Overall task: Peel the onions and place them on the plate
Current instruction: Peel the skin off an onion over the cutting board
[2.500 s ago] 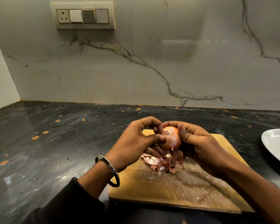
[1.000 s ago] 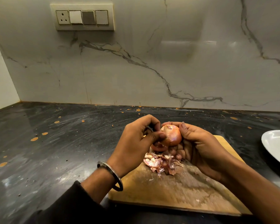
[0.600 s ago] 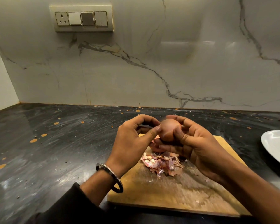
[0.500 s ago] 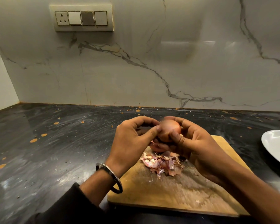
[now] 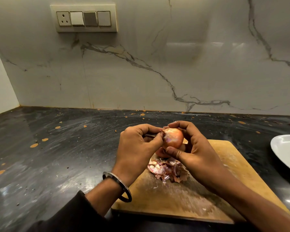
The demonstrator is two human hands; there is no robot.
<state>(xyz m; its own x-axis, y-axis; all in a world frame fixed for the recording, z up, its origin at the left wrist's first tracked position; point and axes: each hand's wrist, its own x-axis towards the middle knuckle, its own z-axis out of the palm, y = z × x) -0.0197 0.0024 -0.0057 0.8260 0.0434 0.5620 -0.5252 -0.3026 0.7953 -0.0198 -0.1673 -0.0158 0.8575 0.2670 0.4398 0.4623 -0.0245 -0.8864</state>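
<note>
1. Centrally, the onion (image 5: 173, 138) is held in the air above the far end of the wooden cutting board (image 5: 179, 195), clear of the board surface.
2. The right hand (image 5: 193, 153) grips the onion: its fingers curl over the top and far side, and its thumb presses against the lower near side.
3. The left hand (image 5: 137, 148) pinches the papery skin at the pointed left tip of the onion between thumb and forefinger; the remaining fingers are curled inward.
4. A second reddish rounded shape shows just below the onion, between the two hands; what it is cannot be told.
5. A pile of onion peels (image 5: 168, 169) lies on the cutting board directly below the hands.
6. The cutting board rests on the dark speckled desk (image 5: 57, 156).
7. A white plate (image 5: 286, 153) sits on the desk at the right edge of the view, well apart from the onion.
8. A metal bangle (image 5: 118, 187) encircles the left wrist, just above a dark sleeve (image 5: 70, 213).
9. A switch panel (image 5: 84, 18) is mounted on the marble wall behind the desk.
</note>
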